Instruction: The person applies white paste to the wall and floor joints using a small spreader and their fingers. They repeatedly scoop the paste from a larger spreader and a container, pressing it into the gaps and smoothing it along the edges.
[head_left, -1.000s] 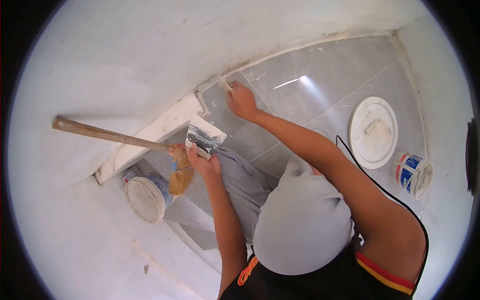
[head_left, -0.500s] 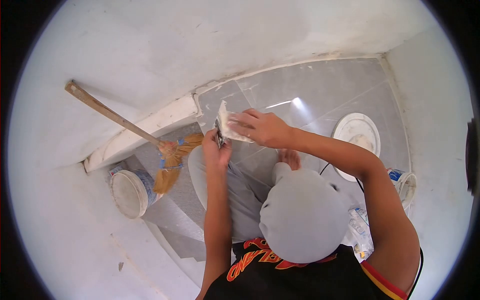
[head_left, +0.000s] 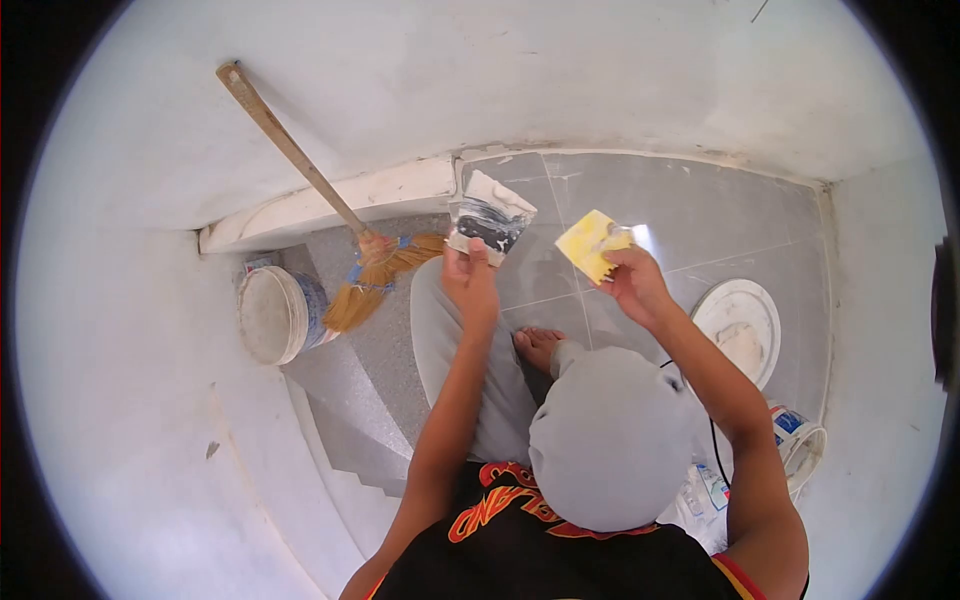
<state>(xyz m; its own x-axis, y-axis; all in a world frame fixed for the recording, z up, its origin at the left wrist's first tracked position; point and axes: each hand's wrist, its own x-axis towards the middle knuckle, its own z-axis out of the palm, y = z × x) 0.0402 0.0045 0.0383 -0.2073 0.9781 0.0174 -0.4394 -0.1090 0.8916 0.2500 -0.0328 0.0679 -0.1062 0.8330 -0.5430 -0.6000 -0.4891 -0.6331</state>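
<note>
My left hand [head_left: 470, 280] is closed on a black putty scraper [head_left: 487, 228], its flat face smeared with white putty, thickest along the far edge. Off to the right, my right hand [head_left: 636, 286] pinches a yellow putty scraper [head_left: 592, 245] at its near corner. Some whitish residue marks the yellow face. The two scrapers are apart, both held up above the grey tiled floor, in front of my knee and bare foot.
A straw broom [head_left: 310, 175] leans against the white wall at left, beside a white bucket [head_left: 272, 315] on the steps. At right lie a round white lid [head_left: 757, 312] with a putty lump, another bucket [head_left: 800, 445] and a plastic bag [head_left: 697, 510].
My hands have moved apart. The scrapers were close together with white putty between them; now the yellow one is off to the right, mostly bare. The head view has shifted.
</note>
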